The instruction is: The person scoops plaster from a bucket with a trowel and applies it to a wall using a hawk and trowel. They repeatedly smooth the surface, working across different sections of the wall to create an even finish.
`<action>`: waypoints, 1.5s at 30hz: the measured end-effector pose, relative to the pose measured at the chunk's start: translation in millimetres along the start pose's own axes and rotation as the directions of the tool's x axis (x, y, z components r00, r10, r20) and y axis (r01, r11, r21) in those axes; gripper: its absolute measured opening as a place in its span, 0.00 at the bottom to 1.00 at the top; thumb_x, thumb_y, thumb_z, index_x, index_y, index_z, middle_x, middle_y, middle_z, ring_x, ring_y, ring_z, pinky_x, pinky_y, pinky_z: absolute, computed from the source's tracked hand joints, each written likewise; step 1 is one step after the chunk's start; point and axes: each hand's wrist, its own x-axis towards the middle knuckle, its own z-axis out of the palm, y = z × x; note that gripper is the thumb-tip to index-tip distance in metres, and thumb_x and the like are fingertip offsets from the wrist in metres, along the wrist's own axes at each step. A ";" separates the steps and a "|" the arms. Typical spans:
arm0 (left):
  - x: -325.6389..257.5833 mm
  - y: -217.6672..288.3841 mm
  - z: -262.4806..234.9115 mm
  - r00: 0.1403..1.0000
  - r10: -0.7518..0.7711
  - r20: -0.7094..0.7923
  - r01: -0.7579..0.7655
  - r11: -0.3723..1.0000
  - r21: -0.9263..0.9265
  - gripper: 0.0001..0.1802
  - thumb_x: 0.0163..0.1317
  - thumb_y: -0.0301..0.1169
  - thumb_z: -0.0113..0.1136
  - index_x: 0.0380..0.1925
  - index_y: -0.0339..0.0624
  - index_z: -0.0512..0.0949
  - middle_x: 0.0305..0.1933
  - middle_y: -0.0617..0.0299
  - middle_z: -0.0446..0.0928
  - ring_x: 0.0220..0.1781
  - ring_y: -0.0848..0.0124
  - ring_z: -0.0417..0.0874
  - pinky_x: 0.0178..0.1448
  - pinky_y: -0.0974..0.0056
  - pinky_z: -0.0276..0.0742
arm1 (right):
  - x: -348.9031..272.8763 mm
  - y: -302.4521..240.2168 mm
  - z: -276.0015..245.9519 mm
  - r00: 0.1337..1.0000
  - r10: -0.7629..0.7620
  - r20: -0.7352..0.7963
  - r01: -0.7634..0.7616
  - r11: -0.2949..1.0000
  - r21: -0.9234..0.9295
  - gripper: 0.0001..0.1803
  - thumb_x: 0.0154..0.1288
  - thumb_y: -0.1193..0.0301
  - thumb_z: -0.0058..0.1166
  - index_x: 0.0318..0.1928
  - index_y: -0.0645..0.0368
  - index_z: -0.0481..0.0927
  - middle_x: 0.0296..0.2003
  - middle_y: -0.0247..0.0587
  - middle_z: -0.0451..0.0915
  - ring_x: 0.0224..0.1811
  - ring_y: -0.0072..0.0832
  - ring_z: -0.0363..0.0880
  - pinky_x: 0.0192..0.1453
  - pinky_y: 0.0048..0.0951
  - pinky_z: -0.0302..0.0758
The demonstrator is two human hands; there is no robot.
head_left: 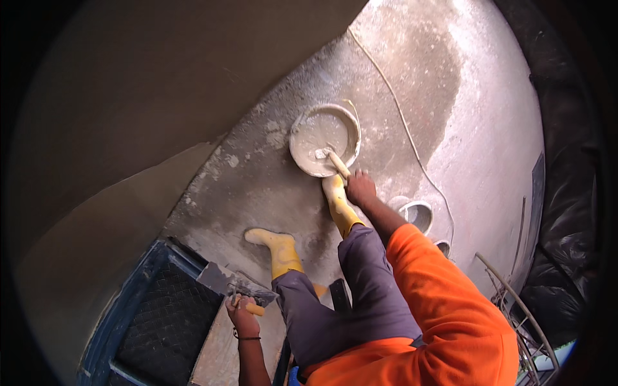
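2 closed grips: left hand (241,315) on trowel (222,280), right hand (361,187) on tool (338,163); levering against bucket (353,138) could spill mix (315,132).

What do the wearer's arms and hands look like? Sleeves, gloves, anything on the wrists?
Both the left hand and right hand are gloveless. The right arm has a plain bright orange sleeve, creased, ending partway down the arm. The left forearm is bare where visible, with a thin dark bracelet at the wrist. No bracelet shows on the right.
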 end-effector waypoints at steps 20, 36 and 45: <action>38.7 -16.3 115.6 0.980 -0.058 0.189 0.007 0.966 0.260 0.12 0.63 0.24 0.47 0.47 0.44 0.66 0.37 0.58 0.71 0.32 0.69 0.75 0.36 0.60 0.79 | 87.3 21.3 -79.8 0.794 -0.551 -0.258 0.279 0.706 -0.651 0.16 0.71 0.71 0.50 0.56 0.60 0.80 0.39 0.48 0.88 0.42 0.34 0.87 0.40 0.36 0.82; 72.2 -12.2 96.7 0.980 -0.184 0.076 0.150 0.935 0.321 0.16 0.64 0.27 0.51 0.52 0.41 0.68 0.42 0.58 0.74 0.39 0.67 0.79 0.43 0.58 0.81 | 98.1 -60.0 34.9 0.787 -0.609 0.101 0.384 0.355 -0.852 0.17 0.62 0.64 0.56 0.47 0.60 0.84 0.41 0.44 0.81 0.40 0.39 0.82 0.37 0.43 0.75; 149.3 -11.7 130.1 0.830 -0.237 0.506 0.142 0.965 0.219 0.15 0.70 0.31 0.53 0.53 0.39 0.72 0.49 0.59 0.74 0.52 0.69 0.76 0.61 0.62 0.73 | 58.0 18.2 12.5 0.981 0.165 -0.101 -0.156 0.983 0.097 0.14 0.72 0.62 0.49 0.51 0.56 0.70 0.47 0.58 0.82 0.46 0.54 0.85 0.49 0.54 0.79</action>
